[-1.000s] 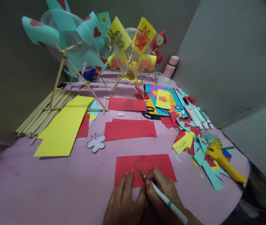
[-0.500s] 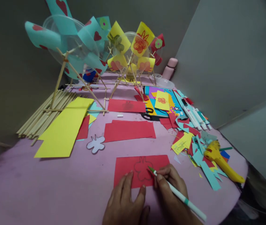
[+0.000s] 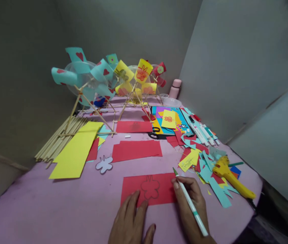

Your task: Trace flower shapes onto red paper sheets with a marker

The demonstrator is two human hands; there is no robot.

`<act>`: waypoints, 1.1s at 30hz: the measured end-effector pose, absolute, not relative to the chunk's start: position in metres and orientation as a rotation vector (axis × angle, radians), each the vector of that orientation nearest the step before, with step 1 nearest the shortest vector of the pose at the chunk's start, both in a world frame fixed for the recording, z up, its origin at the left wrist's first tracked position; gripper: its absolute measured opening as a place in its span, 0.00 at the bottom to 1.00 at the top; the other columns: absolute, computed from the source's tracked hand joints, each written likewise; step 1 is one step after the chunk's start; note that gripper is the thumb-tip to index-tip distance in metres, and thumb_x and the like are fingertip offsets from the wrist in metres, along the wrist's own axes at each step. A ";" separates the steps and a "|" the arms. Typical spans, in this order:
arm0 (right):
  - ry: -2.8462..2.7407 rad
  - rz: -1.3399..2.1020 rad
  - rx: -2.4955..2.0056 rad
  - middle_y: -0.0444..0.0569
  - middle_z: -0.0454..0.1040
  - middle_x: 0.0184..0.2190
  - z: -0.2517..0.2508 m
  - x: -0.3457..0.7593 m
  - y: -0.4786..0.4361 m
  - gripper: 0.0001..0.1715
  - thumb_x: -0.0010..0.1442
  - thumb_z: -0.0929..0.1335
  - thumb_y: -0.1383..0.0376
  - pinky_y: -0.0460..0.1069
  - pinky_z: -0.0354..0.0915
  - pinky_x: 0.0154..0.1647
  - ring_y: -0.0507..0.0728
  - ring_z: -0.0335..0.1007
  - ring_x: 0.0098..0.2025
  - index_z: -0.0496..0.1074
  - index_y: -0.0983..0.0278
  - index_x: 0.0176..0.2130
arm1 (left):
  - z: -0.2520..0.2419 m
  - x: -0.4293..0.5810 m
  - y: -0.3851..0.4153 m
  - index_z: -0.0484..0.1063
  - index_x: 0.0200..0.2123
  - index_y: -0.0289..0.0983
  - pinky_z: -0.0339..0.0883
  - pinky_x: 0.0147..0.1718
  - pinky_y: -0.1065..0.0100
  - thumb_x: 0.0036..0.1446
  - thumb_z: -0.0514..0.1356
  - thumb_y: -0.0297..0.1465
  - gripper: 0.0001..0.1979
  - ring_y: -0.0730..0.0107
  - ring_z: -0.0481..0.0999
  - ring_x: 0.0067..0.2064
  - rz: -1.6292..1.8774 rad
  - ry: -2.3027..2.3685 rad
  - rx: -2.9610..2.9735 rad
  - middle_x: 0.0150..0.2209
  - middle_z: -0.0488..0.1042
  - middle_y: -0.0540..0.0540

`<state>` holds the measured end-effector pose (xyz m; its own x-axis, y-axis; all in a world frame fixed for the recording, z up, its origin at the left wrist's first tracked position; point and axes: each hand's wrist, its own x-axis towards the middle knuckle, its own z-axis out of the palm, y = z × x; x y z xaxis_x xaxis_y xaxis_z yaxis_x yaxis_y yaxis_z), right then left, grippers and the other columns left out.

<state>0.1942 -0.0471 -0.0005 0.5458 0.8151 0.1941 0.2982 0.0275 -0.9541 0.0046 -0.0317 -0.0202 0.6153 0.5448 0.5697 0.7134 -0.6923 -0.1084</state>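
My left hand (image 3: 131,220) lies flat with fingers spread on the lower edge of a red paper rectangle (image 3: 133,188) on the pink table. A flower outline is drawn in the middle of that paper. My right hand (image 3: 192,206) is closed around a white and green marker (image 3: 191,205). The marker's green tip is lifted off the paper and points up and left, just past the sheet's right edge.
More red sheets (image 3: 136,149), a yellow sheet (image 3: 76,152), a white flower cut-out (image 3: 104,164) and a bundle of wooden sticks (image 3: 57,140) lie further back. Paper pinwheel models (image 3: 103,81) stand at the rear. Paper scraps, markers (image 3: 204,134) and a yellow glue gun (image 3: 231,178) crowd the right side.
My right hand has lifted the marker off the flower outline and drawn it to the right. The camera has tilted up, showing more wall. My left hand stays on the paper.
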 end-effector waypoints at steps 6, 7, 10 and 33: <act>-1.645 0.211 -1.539 0.51 0.76 0.33 -0.013 0.219 -0.062 0.09 0.64 0.62 0.67 0.51 0.68 0.37 0.60 0.74 0.38 0.71 0.62 0.39 | -0.016 0.005 -0.031 0.67 0.48 0.34 0.72 0.42 0.61 0.59 0.55 0.36 0.16 0.56 0.71 0.50 -0.822 -1.008 -2.515 0.51 0.70 0.34; -1.738 0.168 -1.543 0.51 0.77 0.33 -0.015 0.221 -0.064 0.10 0.64 0.61 0.69 0.52 0.68 0.36 0.60 0.74 0.36 0.71 0.62 0.38 | -0.016 0.005 -0.031 0.67 0.48 0.35 0.72 0.41 0.61 0.59 0.55 0.37 0.16 0.56 0.72 0.50 -0.824 -1.021 -2.507 0.50 0.70 0.35; -1.860 0.069 -1.585 0.54 0.76 0.33 -0.016 0.220 -0.070 0.12 0.63 0.59 0.72 0.55 0.68 0.34 0.62 0.73 0.34 0.71 0.64 0.36 | -0.016 0.006 -0.032 0.68 0.47 0.36 0.73 0.41 0.58 0.58 0.56 0.39 0.17 0.55 0.74 0.47 -0.790 -1.082 -2.500 0.48 0.73 0.37; -1.645 0.222 -1.564 0.53 0.78 0.36 -0.003 0.215 -0.067 0.14 0.60 0.62 0.73 0.53 0.68 0.41 0.61 0.74 0.39 0.74 0.63 0.39 | -0.018 0.002 -0.025 0.73 0.42 0.37 0.72 0.42 0.54 0.58 0.56 0.37 0.13 0.53 0.74 0.46 -0.797 -1.235 -2.679 0.46 0.74 0.36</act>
<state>0.2155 -0.0669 -0.0028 0.1248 0.8908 0.4370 0.7431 0.2080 -0.6361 0.0020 -0.0247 -0.0175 0.5381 0.6849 0.4912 0.7300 -0.6701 0.1347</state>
